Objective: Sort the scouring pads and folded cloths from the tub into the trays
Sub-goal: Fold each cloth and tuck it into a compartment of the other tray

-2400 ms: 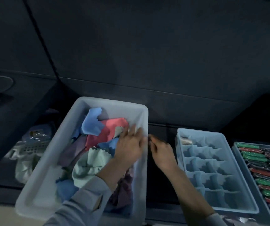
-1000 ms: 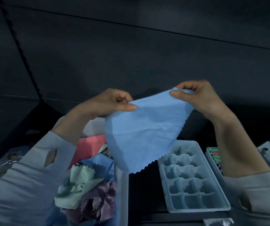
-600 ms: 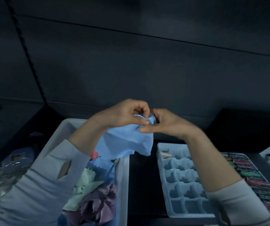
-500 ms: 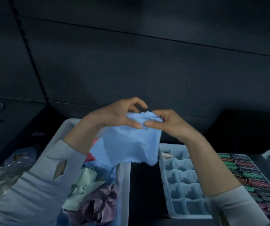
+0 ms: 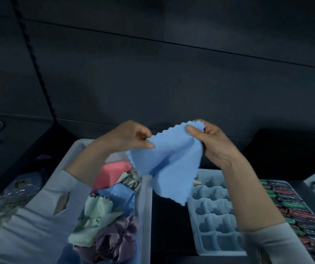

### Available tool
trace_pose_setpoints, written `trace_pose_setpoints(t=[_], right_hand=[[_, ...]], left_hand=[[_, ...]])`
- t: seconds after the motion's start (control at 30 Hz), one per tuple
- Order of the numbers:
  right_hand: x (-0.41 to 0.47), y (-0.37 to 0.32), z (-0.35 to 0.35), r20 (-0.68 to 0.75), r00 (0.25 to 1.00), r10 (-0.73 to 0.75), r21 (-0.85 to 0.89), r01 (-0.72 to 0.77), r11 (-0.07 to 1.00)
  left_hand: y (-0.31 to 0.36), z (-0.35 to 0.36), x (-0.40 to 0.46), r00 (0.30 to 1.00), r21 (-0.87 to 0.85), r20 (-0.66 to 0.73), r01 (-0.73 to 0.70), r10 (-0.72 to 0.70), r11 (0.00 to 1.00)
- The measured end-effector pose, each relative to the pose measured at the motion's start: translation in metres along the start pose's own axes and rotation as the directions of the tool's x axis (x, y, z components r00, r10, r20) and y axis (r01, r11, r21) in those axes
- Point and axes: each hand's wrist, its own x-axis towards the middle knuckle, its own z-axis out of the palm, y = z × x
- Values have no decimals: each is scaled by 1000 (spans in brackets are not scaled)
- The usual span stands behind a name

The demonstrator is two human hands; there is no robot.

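Surface: I see a dark top point(image 5: 168, 221) under the grip, dim light; its material I cannot tell.
Room: dark panelled wall point(image 5: 171, 77) beyond the hands, a black cord point(image 5: 36, 60) slanting down its left part.
Left hand point(image 5: 126, 138): raised, thumb and fingers pinching the cloth's left top corner.
Right hand point(image 5: 211, 141): level with the left, thumb on the front, fingers behind, pinching the right top corner.
Cloth point(image 5: 170, 164): blue, zigzag-edged, held between both grips, hanging slack and creased below them, clear of tub and tray.
Tub point(image 5: 145, 216): pale, below the left grip; I note crumpled cloths in it, pink point(image 5: 111, 174), blue point(image 5: 116, 195), mint point(image 5: 97, 212) and purple point(image 5: 114, 242).
Tray point(image 5: 213, 220): pale blue, gridded cells, below the right grip; one small pale item point(image 5: 197, 181) in a far cell, kind unclear.
Second tray point(image 5: 309, 204): right of the first, filled with rows of green and red pieces point(image 5: 293, 208).
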Motion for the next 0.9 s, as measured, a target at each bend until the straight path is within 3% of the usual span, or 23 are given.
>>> trace_pose_setpoints(t=[0.1,0.27,0.4,0.47,0.57,0.6,0.77,0.9], right_hand=[[-6,1,-11,-42,999,30,-15,-30,999],[-16,-3,-19,-85,996,14,-67,-20,998],[-32,-13,-18,166,986,14,-154,11,988],[-40,-16,-9,349,934,79,-289,27,957],[-40,-10,8,436,894,101,-400,92,912],[-39,-7,14,401,914,61,-383,107,918],[-24,3,20,102,972,-211,-251,230,940],[-19,0,18,59,968,-245,-270,252,929]], left_hand=[[-15,-2,-1,997,8,-68,30,-30,1000],[-32,-2,-1,985,283,-155,117,-75,952],[-31,3,-5,900,381,-435,213,-29,900],[-23,8,-4,874,276,-485,108,42,955],[1,17,-5,921,-153,-387,-113,45,982],[9,20,-6,931,-227,-358,-163,73,960],[29,23,-15,943,-231,-284,-242,173,942],[36,26,-20,961,-321,-206,-245,185,915]])
